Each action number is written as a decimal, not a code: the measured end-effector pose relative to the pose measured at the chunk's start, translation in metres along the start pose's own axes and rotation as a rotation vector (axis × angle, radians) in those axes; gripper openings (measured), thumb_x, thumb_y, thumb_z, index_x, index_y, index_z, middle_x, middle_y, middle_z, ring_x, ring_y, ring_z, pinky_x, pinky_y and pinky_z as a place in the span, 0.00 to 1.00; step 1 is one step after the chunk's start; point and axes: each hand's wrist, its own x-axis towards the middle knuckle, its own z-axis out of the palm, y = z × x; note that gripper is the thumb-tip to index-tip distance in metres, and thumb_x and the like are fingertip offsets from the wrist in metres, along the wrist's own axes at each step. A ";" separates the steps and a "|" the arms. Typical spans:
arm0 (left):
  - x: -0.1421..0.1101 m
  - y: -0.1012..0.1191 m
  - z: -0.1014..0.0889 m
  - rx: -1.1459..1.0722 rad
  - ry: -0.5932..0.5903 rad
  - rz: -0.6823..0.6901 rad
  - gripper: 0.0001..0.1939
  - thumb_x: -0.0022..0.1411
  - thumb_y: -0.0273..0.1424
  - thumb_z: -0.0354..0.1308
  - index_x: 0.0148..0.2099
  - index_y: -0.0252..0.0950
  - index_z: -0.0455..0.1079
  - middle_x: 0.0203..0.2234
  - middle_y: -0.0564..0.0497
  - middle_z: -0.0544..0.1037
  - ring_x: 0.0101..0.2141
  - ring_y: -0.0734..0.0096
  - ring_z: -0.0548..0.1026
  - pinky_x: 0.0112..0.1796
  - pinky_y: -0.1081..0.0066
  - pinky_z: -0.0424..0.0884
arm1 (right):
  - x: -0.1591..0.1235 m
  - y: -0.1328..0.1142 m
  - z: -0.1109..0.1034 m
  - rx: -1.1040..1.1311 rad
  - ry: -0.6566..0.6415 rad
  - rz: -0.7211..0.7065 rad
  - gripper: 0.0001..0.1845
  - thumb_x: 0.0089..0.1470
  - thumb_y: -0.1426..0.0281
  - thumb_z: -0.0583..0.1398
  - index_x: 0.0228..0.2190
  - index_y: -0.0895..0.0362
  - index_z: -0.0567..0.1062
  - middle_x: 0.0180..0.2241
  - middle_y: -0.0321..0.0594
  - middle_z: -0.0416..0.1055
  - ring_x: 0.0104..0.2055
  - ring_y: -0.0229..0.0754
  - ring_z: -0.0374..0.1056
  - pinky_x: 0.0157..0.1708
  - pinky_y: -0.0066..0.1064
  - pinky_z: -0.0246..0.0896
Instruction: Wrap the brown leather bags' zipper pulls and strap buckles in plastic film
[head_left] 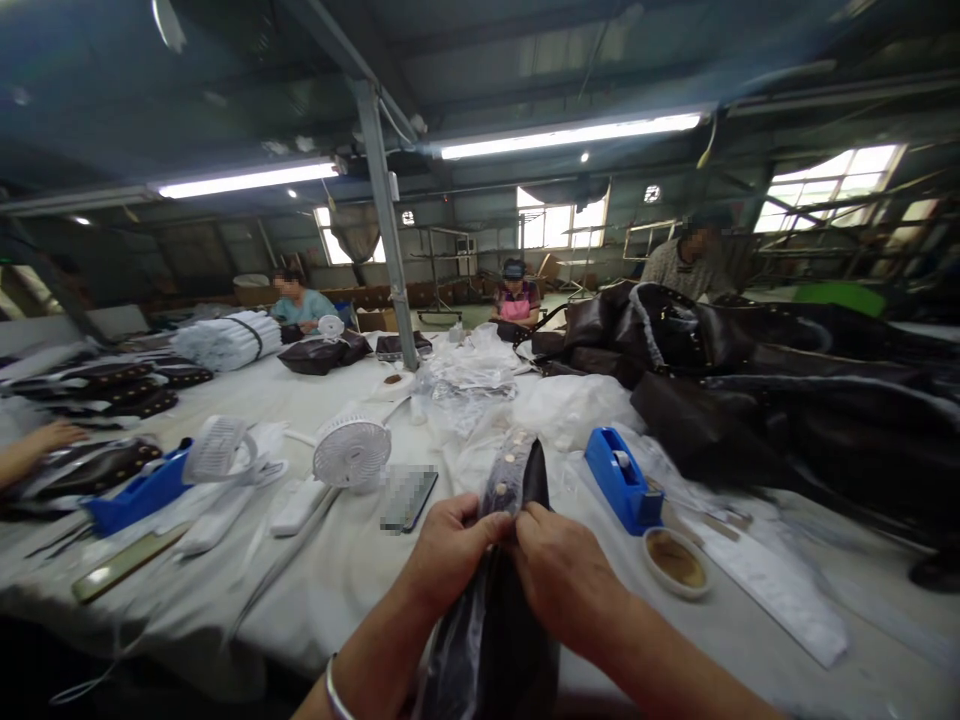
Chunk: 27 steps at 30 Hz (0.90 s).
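Note:
A dark brown leather-look bag (517, 620) with a row of gold studs and clear plastic film (504, 470) along its edge stands upright at the table's front. My left hand (454, 550) pinches the studded, film-covered edge from the left, thumb on top. My right hand (562, 565) grips the same edge from the right, its fingertips close against my left thumb. The fingers of both hands are closed, and the exact spot they pinch is partly hidden. The bag's lower part drops out of the picture between my forearms.
To the right are a blue tape dispenser (622, 480), a round dish (676, 562) and a heap of dark leather-look pieces (750, 400). On the left lie a phone (409, 498), a white fan (351, 452) and another blue dispenser (142, 490). A co-worker's hand (52, 437) reaches in.

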 end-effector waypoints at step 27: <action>0.011 0.006 0.009 0.421 0.071 0.128 0.21 0.67 0.41 0.52 0.24 0.36 0.67 0.20 0.53 0.69 0.26 0.69 0.65 0.30 0.70 0.58 | 0.011 0.021 0.012 0.659 0.069 0.170 0.14 0.59 0.65 0.59 0.27 0.59 0.77 0.28 0.40 0.76 0.32 0.42 0.68 0.32 0.31 0.60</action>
